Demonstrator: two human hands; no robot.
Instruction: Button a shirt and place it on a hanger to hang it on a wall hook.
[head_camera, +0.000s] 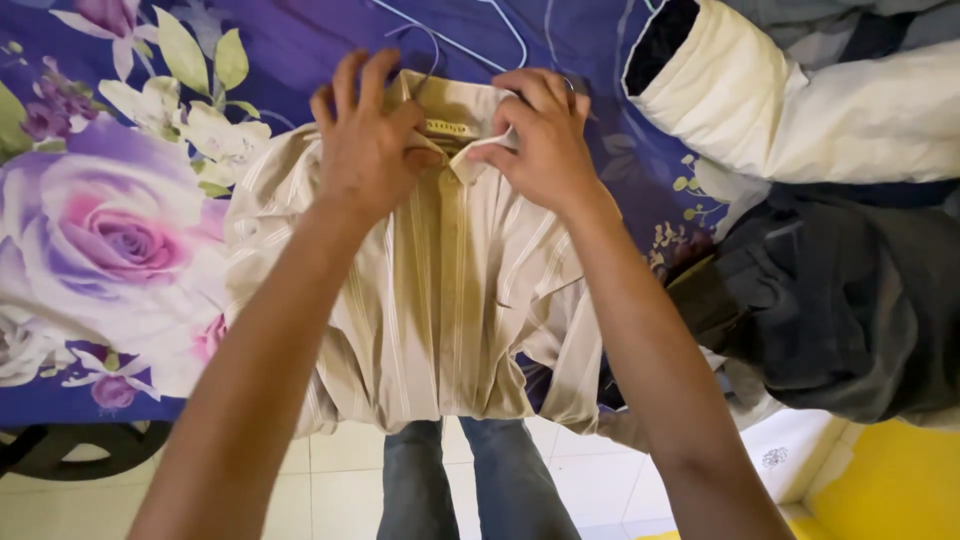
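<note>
A beige striped shirt (440, 300) lies spread on a purple floral bedsheet (110, 230), its hem hanging over the bed edge. My left hand (365, 140) presses on the left side of the collar, fingers spread. My right hand (545, 135) pinches the right collar flap together with the thin white arm of a wire hanger (470, 40), whose hook lies on the sheet just beyond the collar.
A cream jacket (820, 110) and a dark grey garment (840, 300) are piled on the bed at the right. My jeans-clad legs (470, 480) stand on white floor tiles below. A yellow surface (890, 490) shows at the bottom right.
</note>
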